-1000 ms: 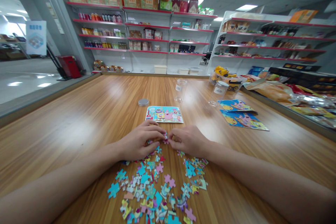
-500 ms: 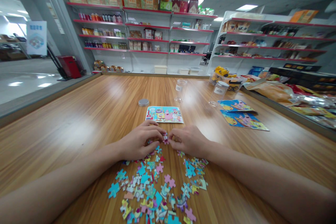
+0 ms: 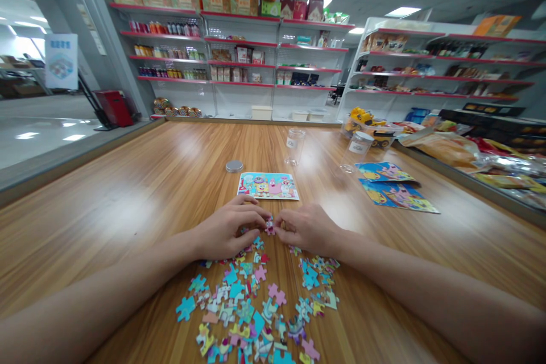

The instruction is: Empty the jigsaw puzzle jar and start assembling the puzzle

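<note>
A pink puzzle piece between my left hand and right hand

On the far left, beyond the wooden desk, a red box stands on the floor beside a sign. My left hand rests on the desk with its fingers bent and its thumb apart from them; the index fingertip is at the left edge of the pink puzzle piece, and I cannot tell whether it grips. Farther off, a silver lid lies flat. Loose puzzle pieces in blue, pink, yellow and white spread across the near middle, some of them tucked by my left hand. The pink puzzle piece sits at the middle of the desk, just nearer to me than the flat picture card. Beyond that card, slightly right, stands a clear jar. My right hand pinches the piece's right edge between thumb and forefinger. Farther right, a lidded jar stands upright near a yellow toy vehicle. Two blue picture sheets overlap on the right, and packaged goods lie in a heap beyond the desk's right edge.
</note>
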Demonstrator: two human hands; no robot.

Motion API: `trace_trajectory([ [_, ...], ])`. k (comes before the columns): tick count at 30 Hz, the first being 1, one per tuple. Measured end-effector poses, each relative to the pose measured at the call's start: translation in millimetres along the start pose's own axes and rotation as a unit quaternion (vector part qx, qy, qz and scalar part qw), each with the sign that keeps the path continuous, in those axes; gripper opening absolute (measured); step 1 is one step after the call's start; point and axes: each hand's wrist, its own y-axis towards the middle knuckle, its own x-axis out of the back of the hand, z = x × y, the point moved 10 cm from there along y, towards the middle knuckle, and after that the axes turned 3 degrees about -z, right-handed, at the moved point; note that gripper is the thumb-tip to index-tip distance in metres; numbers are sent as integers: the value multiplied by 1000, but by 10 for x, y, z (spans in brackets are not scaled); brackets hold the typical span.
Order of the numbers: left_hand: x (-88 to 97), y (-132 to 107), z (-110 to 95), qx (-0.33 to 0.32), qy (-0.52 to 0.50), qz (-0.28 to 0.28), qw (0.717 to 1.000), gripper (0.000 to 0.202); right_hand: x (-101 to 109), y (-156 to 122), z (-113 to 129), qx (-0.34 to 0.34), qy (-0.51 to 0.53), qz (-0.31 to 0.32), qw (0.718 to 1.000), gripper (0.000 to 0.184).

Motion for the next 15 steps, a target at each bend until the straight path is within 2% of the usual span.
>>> trace_trajectory([
  [7, -2, 1, -11, -1, -9, 3, 1000, 19, 12, 0, 15, -1, -1, 0, 1000, 16],
  [12, 24, -12, 62, 37, -3, -10, 999, 28, 13, -2, 23, 5, -7, -5, 1000, 17],
  [15, 10, -9, 38, 18, 4, -6, 1000, 31, 28, -4, 37, 6, -3, -9, 1000, 19],
])
